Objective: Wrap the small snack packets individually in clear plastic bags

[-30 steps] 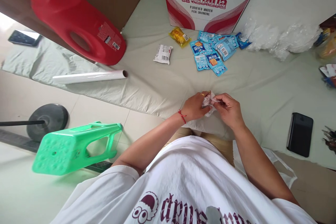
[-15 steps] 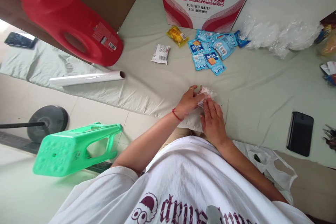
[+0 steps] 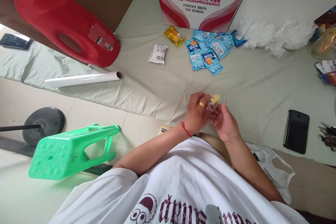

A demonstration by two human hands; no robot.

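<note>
Packet (image 3: 214, 100), yellow under clear film, is gripped in left hand (image 3: 197, 112), with right hand (image 3: 226, 124) loosely open beside it, apparently for support, contact unclear.

Small film-wrapped packet (image 3: 214, 98), one piece, hand-held

Yellow at the far end, with dark blue marking; clear, shiny, creased film about the nearer part. Partly covered by fingers; print too blurred for me to read at this remove. Location: gripped in the left hand (image 3: 196, 113), yellow end facing away from the torso; right hand (image 3: 225, 122) loosely spread just beside. Contact there I cannot confirm remotely.
</note>
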